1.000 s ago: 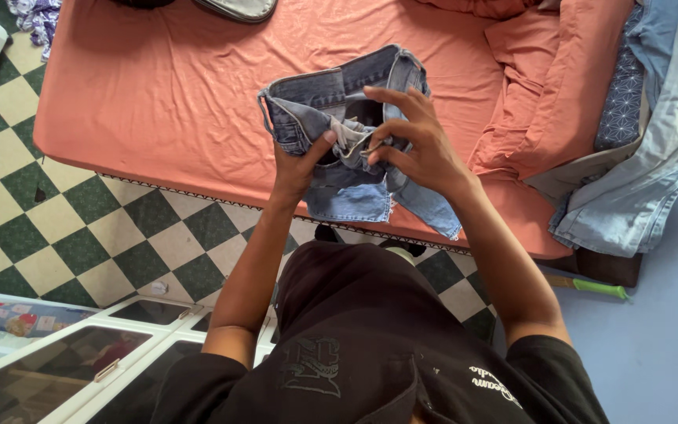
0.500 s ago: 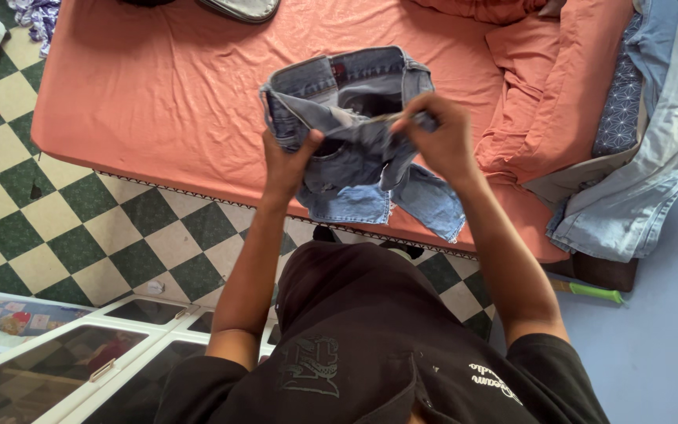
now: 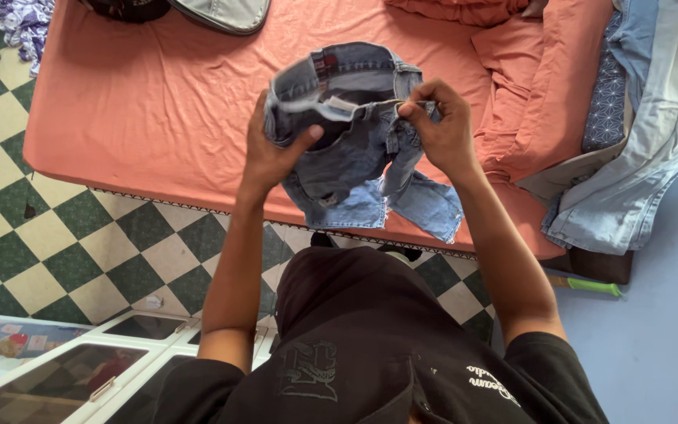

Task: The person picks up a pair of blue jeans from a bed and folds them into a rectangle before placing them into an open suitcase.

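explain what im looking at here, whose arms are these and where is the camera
The camera is worn on a person's head and looks down, so you see their own two bare arms reaching forward, with their black shirt at the bottom of the picture. There is no machine here.

Both hands hold up a small pair of blue denim shorts by the waistband. The left hand grips the left side with the thumb pressed on the fabric, and the right hand pinches the right side. The legs of the shorts hang down.

Below them is a bed with an orange sheet. An orange pillow lies on the right, with light blue clothes draped over that edge. The floor is green and cream checked tile.
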